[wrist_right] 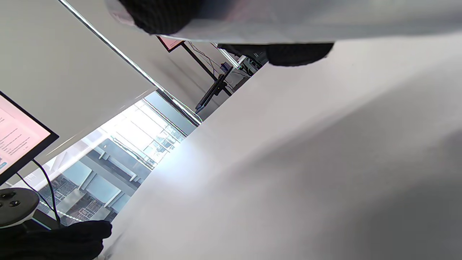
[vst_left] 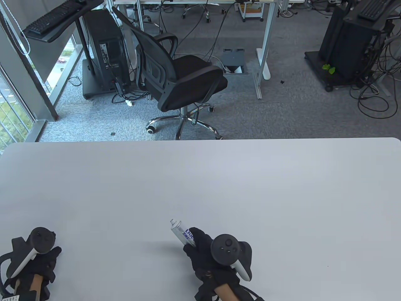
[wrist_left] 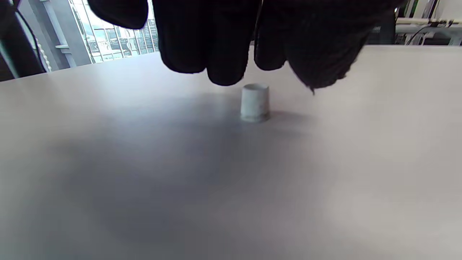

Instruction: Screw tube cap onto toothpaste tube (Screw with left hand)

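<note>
A white toothpaste tube [vst_left: 182,232] with blue lettering lies in my right hand [vst_left: 196,244], which grips its body low near the table's front edge. Its uncapped nozzle [vst_left: 174,223] points up and to the left. In the right wrist view the tube [wrist_right: 296,21] is a blurred white band under my fingers [wrist_right: 158,14]. The small white cap [wrist_left: 255,102] stands upright on the table [wrist_left: 144,180]. My left hand [wrist_left: 260,70] hovers just over the cap with its fingers [wrist_left: 223,68] spread, not touching it. In the table view my left hand [vst_left: 40,258] at the front left hides the cap.
The white table [vst_left: 200,175] ends at its far edge, with a black office chair [vst_left: 178,81] on the floor beyond. A monitor [wrist_right: 18,137] shows at the left of the right wrist view.
</note>
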Demonstrator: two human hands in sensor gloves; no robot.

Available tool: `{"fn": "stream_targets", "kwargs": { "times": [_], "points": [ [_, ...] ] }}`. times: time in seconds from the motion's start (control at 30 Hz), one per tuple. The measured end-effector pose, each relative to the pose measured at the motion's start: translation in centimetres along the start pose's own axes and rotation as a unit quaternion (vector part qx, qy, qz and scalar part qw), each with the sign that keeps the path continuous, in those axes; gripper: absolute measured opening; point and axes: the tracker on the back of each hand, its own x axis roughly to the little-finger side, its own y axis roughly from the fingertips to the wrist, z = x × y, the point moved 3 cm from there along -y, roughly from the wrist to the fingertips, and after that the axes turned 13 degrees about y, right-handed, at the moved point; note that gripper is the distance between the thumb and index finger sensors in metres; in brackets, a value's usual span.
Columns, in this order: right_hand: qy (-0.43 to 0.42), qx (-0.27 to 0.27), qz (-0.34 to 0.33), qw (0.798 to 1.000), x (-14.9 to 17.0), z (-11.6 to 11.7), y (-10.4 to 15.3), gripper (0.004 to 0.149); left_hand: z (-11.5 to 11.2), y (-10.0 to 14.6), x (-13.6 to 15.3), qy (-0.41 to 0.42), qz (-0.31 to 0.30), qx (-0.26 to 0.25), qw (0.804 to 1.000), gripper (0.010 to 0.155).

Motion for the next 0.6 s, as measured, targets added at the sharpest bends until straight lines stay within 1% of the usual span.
{"fn": "stream_targets", "kwargs": {
  "times": [0.07,0.1,0.17,0.2,0.3,0.33,0.43,0.47,0.5,0.53,0.57,0.6],
  "points": [
    [0.003,-0.002,0.0,1.0,0.0,0.1,-0.1,0.053,-0.6,-0.2,0.0,-0.031,0.008,0.006,0.999,0.062],
    [0.002,-0.005,0.0,1.0,0.0,0.2,-0.1,0.053,-0.7,-0.2,-0.3,-0.037,0.003,-0.001,0.999,0.06],
    [0.001,-0.01,0.0,1.0,0.0,0.3,-0.1,0.053,-0.3,-0.1,-1.1,-0.038,-0.014,-0.025,0.999,0.05],
    [0.001,-0.013,0.0,1.0,0.0,0.4,-0.1,0.053,-0.2,0.0,-1.5,-0.033,-0.023,-0.022,0.999,0.048],
    [0.002,-0.02,-0.004,1.0,-0.1,0.6,-0.2,0.053,0.7,0.9,-4.2,0.009,-0.075,-0.027,0.997,0.046],
    [0.004,-0.02,-0.009,1.0,-0.2,0.7,-0.2,0.053,1.4,1.5,-5.8,0.034,-0.105,-0.034,0.993,0.046],
    [0.008,-0.023,-0.014,1.0,-0.4,0.7,-0.1,0.053,3.5,4.1,-11.0,0.092,-0.201,-0.052,0.974,0.046],
    [0.008,-0.023,-0.016,1.0,-0.5,0.8,0.0,0.053,4.2,5.3,-12.8,0.112,-0.235,-0.063,0.963,0.046],
    [0.005,-0.025,-0.017,1.0,-0.5,0.8,0.0,0.053,5.0,7.0,-15.0,0.14,-0.281,-0.075,0.947,0.046],
    [0.004,-0.026,-0.017,1.0,-0.5,0.8,0.1,0.053,5.3,7.9,-16.0,0.159,-0.303,-0.08,0.936,0.046],
    [0.002,-0.029,-0.017,0.999,-0.5,0.9,0.1,0.053,5.4,9.3,-17.4,0.196,-0.333,-0.083,0.919,0.046],
    [0.0,-0.032,-0.018,0.999,-0.5,1.0,0.1,0.053,5.1,10.6,-18.4,0.248,-0.362,-0.085,0.895,0.046]
  ]
}}
